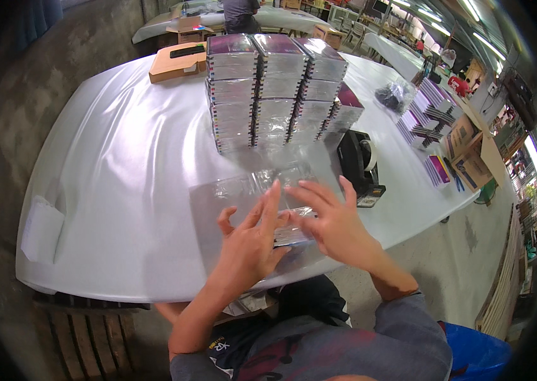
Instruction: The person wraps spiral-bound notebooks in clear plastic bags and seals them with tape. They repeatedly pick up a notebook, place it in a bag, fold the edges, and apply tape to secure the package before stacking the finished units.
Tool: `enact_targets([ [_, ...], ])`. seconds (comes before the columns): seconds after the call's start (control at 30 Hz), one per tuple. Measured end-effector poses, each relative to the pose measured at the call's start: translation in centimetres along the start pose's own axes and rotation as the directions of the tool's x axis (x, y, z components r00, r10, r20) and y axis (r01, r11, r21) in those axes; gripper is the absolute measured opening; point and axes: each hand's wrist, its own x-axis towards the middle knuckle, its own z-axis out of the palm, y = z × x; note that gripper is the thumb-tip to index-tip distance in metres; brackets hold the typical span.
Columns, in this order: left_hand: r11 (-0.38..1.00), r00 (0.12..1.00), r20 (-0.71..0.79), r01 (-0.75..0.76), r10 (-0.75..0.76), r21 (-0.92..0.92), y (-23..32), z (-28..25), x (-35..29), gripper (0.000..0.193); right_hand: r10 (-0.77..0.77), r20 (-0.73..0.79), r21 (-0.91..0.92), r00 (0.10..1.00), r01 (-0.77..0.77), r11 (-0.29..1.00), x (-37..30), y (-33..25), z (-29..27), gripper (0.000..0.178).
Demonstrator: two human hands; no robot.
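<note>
In front of me on the white-covered table lies a clear plastic bag [224, 190], its film spread flat toward the far side. At its near end sits a small package [290, 236], mostly hidden under my hands. My left hand [249, 244] rests at the package's left side, fingers stretched out and thumb along its near edge. Over the right side of the film, my right hand [341, 228] has its fingers spread. A black tape dispenser [358, 165] with a pale roll stands just beyond my right hand.
Tall stacks of wrapped, purple-topped packs [233, 95] rise beyond the film. A cardboard box [176, 63] lies behind them at the left. Further purple packs [424, 114] and an open carton [468, 149] are at right. White paper [43, 230] lies near the left edge.
</note>
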Motion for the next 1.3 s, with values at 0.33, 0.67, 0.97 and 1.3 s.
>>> enact_targets([
  [0.33, 0.971, 0.98, -0.086, -0.161, 0.178, 0.174, 0.0, 2.1, -1.4, 0.035, 0.637, -0.139, 0.304, 0.759, -0.579, 0.757, -6.3, 10.7, 0.5, 0.025],
  [0.67, 0.968, 0.983, -0.109, -0.122, 0.148, 0.218, 0.4, 2.5, -1.5, 0.033, 0.854, 0.451, 0.754, 0.258, -0.622, -0.21, -8.1, 17.5, 6.2, 0.029],
  [0.97, 0.97, 0.989, -0.067, -0.117, 0.134, 0.215, 0.2, 2.6, -1.6, 0.035, 0.865, 0.31, 0.944, 0.394, -0.023, -0.328, -11.3, 15.3, 7.3, 0.025],
  [1.3, 0.975, 0.987, -0.087, -0.115, 0.134, 0.191, 0.8, 2.4, -1.6, 0.036, 0.842, -0.335, 0.321, 0.424, -0.789, 0.525, -17.2, 13.7, 10.7, 0.021],
])
